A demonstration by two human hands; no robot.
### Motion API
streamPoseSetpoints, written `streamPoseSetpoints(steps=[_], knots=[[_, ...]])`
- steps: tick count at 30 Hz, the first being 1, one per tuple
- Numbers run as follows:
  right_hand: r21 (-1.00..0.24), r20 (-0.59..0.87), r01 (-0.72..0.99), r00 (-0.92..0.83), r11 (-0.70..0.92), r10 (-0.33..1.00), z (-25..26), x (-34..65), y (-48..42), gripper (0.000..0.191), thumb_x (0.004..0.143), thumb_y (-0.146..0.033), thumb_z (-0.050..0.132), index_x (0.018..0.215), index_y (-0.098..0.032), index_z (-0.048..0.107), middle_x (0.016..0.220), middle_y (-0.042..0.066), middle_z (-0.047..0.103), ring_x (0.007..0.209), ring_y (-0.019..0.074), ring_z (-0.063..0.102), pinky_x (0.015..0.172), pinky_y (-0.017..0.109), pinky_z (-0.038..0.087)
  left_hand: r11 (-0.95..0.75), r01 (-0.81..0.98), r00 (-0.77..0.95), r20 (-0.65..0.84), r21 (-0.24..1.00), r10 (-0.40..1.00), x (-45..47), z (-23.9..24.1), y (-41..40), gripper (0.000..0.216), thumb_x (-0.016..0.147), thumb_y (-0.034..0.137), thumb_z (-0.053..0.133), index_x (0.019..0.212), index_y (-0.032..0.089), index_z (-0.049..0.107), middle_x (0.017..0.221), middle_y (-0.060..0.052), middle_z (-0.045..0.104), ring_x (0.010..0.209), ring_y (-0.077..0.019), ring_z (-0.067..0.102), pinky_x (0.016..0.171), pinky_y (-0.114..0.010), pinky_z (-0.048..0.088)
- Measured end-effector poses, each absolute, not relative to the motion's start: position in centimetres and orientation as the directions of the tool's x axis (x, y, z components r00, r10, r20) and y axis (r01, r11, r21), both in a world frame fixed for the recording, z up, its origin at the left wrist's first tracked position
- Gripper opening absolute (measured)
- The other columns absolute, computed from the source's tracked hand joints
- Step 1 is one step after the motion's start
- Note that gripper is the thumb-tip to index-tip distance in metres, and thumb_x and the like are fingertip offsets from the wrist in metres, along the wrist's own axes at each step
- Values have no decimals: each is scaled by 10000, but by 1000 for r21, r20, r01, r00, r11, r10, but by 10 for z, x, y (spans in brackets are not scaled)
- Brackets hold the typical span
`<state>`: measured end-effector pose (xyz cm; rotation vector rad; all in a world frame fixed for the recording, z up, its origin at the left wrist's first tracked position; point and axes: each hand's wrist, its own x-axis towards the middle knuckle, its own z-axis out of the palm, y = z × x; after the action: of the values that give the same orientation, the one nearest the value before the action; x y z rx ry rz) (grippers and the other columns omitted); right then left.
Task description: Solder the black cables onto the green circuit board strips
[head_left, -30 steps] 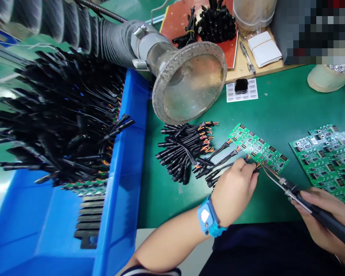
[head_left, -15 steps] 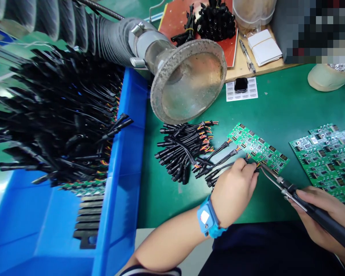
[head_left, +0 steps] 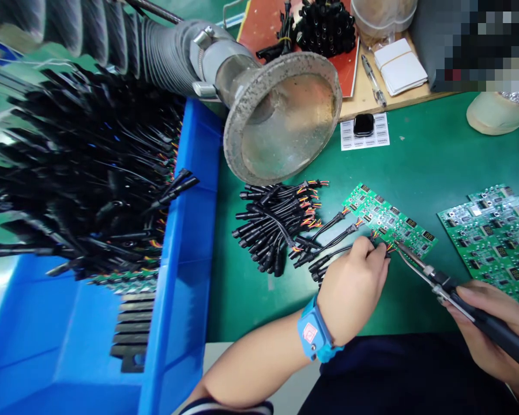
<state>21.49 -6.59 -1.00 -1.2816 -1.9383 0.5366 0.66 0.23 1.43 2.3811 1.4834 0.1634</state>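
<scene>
Green bench (head_left: 424, 161) fills most of my view, a bit speckled. Along the left I've got a big blue plastic bin (head_left: 184, 242) crammed with black cables (head_left: 95, 150), their ends fanning out over its left side. A ribbed grey hose (head_left: 168, 57) comes in from the far left and ends in a grimy fume hood (head_left: 285, 121) over the bench. Far side: a wooden board (head_left: 352, 108) with a red sheet (head_left: 259, 20), a pen (head_left: 373, 80) and a banded stack of white cards (head_left: 400, 66). Just nearer, a small black square watch-like thing (head_left: 364, 124) sits on a label sheet (head_left: 383, 139).

The piece being worked on is a green circuit board strip (head_left: 387, 218), lying flat right of center, slanting from far left to near right. I count five dark two-digit displays along its far edge, with black leads (head_left: 333, 236) running up to its near-left edge, red and yellow wires showing at the ends. A loose cable pile (head_left: 262, 227) sits left of it, more boards (head_left: 497, 242) on the right.

My left hand (head_left: 352, 282), blue wrist strap on, is pinching a lead by its coloured wires. My right hand (head_left: 476, 343) is wrapped around a soldering iron (head_left: 495, 328), tip right by those wires; can't tell if it's touching.
</scene>
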Motion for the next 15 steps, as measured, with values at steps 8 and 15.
streamPoseSetpoints(steps=[8, 15], knots=[[-571, 326, 688, -310, 448, 893, -17, 214, -64, 342, 793, -141, 575, 1119, -231, 527, 865, 13, 653, 748, 153, 630, 605, 251, 514, -422, 880, 428, 22, 219, 903, 8, 17, -2, 216, 884, 236, 485, 1032, 168, 626, 1058, -90, 580, 585, -131, 574, 472, -263, 497], [-539, 330, 738, -257, 405, 908, -18, 214, -68, 321, 793, -190, 600, 1105, -248, 553, 881, 4, 652, 728, 148, 627, 605, 253, 514, -421, 880, 431, 5, 220, 902, 5, 14, 0, 217, 878, 235, 501, 1055, 196, 620, 1163, -93, 560, 620, -132, 590, 500, -262, 506]])
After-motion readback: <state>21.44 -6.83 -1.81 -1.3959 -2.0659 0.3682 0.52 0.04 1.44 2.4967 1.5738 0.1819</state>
